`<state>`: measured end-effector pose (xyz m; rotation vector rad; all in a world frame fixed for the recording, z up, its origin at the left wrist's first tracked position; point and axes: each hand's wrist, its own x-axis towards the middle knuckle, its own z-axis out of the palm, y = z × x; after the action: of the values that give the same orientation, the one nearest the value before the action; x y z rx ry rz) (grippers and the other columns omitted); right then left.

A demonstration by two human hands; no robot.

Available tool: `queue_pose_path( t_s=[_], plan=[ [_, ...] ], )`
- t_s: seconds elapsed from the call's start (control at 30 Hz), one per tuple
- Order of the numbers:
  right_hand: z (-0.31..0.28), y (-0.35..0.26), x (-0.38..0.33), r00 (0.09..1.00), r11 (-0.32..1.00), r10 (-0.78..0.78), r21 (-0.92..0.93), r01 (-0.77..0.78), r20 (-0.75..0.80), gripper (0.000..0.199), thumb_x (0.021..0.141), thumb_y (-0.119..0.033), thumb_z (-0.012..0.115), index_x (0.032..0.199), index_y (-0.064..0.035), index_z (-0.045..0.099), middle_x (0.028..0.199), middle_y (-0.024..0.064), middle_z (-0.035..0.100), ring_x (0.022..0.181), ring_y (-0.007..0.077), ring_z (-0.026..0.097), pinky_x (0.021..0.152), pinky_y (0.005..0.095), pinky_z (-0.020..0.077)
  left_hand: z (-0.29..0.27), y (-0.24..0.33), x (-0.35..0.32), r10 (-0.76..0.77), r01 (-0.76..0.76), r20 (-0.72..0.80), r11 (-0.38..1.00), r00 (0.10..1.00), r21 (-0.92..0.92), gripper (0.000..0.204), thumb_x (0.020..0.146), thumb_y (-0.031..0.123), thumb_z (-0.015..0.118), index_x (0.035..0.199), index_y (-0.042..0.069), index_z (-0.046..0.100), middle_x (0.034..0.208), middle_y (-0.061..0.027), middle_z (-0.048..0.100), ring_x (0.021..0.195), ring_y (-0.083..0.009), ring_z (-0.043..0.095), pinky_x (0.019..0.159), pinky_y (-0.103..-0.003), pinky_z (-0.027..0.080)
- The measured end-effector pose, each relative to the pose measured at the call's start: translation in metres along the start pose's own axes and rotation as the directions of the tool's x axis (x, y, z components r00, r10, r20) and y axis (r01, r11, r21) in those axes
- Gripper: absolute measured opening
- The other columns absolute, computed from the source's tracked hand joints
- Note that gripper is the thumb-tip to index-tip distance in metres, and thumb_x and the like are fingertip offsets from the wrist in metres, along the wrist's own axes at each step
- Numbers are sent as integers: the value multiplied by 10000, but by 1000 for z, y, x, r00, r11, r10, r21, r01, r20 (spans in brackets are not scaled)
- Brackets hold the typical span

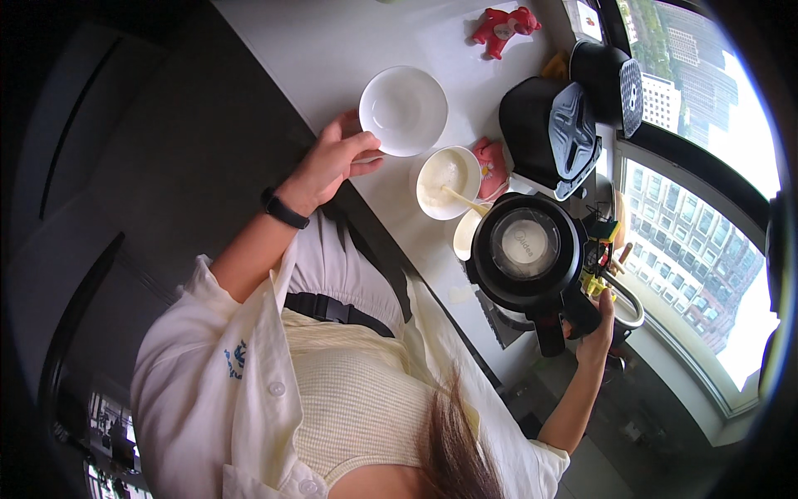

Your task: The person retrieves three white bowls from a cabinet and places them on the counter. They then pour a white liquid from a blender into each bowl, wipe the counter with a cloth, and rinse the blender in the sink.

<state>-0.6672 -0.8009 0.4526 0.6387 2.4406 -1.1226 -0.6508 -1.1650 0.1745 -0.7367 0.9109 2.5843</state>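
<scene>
My left hand (337, 158) pinches the near-left rim of a white bowl (405, 108) on the counter, thumb on the edge. No food shows inside it. Beside it stands a second bowl (424, 209) of creamy white liquid, with a pale spoon (465, 200) reaching out of it to the right. A third bowl (462, 242) is partly hidden by a black jug (490, 279) with a round see-through window in its lid. My right hand (593, 328) is wrapped round the jug's handle; some fingers are hidden behind it. The jug is held over the counter's right part.
A black appliance (536, 125) stands behind the bowls, with another black device (600, 83) by the window. A pink cloth item (491, 169) lies next to the second bowl. A red bear figure (506, 32) lies at the far end of the white counter (324, 50).
</scene>
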Motion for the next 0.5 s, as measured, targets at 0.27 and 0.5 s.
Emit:
queue_pose_path(
  t_s=[0.27,0.5],
  plan=[
    [-5,3,1,999,999,5,38,-7,40,653,966,-520,359,806,62,610,565,129,580,428,191,537,418,282,421,11,23,-35,52,-42,-30,961,998,272,625,803,205,696,1322,56,382,1240,-83,505,1026,-162,576,853,-330,528],
    [-7,5,2,1000,999,9,53,-10,27,656,961,-525,366,802,63,611,563,128,579,427,191,536,420,281,422,23,23,-44,220,-229,76,844,973,485,796,725,287,800,1322,-30,379,1225,-159,525,966,-223,638,787,-317,539]
  ],
)
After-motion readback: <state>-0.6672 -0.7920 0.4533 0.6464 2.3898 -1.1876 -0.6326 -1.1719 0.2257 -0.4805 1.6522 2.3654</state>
